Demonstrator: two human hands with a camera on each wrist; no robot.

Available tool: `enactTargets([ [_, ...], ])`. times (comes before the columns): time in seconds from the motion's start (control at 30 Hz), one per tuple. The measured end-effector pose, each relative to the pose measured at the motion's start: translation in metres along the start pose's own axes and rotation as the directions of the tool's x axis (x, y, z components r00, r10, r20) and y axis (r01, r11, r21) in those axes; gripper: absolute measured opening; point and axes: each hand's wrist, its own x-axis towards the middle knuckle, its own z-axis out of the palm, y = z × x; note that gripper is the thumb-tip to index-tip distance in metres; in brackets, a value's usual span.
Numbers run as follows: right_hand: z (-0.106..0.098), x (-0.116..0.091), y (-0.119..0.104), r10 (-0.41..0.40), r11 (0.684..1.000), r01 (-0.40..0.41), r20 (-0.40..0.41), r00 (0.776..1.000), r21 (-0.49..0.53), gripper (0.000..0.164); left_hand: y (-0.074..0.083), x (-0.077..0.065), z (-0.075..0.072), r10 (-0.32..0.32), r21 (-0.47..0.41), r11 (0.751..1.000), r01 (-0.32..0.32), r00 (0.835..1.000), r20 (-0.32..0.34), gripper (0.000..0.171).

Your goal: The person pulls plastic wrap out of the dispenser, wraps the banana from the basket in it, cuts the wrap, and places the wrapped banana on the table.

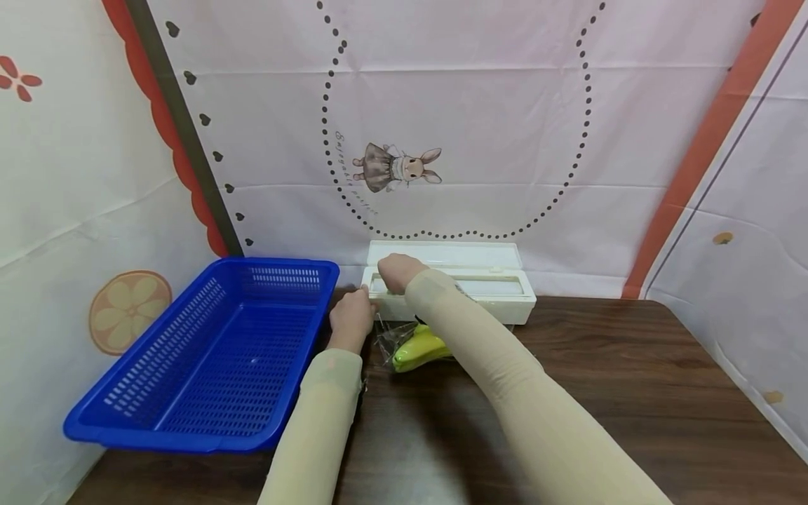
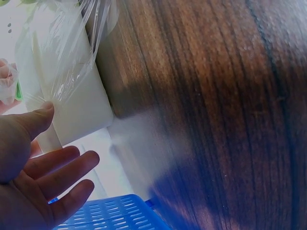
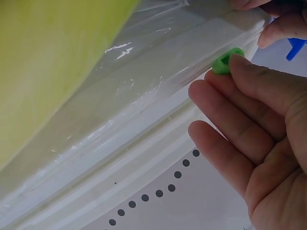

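A white cling film box (image 1: 463, 307) stands at the back of the table with its lid (image 1: 448, 254) raised. My left hand (image 1: 351, 319) grips the box's left end, the thumb on top over the film in the left wrist view. At the same end, my right hand (image 3: 259, 110) pinches a small green slide cutter (image 3: 224, 62) between thumb and fingers at the box's edge. Clear film (image 3: 139, 72) stretches off the box. On the table in front, under film, lies a yellow-green banana (image 1: 419, 348), partly hidden by my right forearm.
To the left is a blue plastic basket (image 1: 303, 379) with slotted walls, close beside my left forearm. Printed cloth (image 1: 480, 140) hangs behind and at both sides of the dark wooden table (image 1: 631, 393).
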Motion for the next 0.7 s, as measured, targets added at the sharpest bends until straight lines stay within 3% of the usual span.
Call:
enactTargets([
  [0.7,-0.0025,-0.0070,-0.0031,-0.001,0.998,0.000,-0.016,1.000,-0.061,0.014,0.0012,-0.0041,-0.0007,-0.002,-0.005,1.000,0.002,1.000,-0.002,0.057],
])
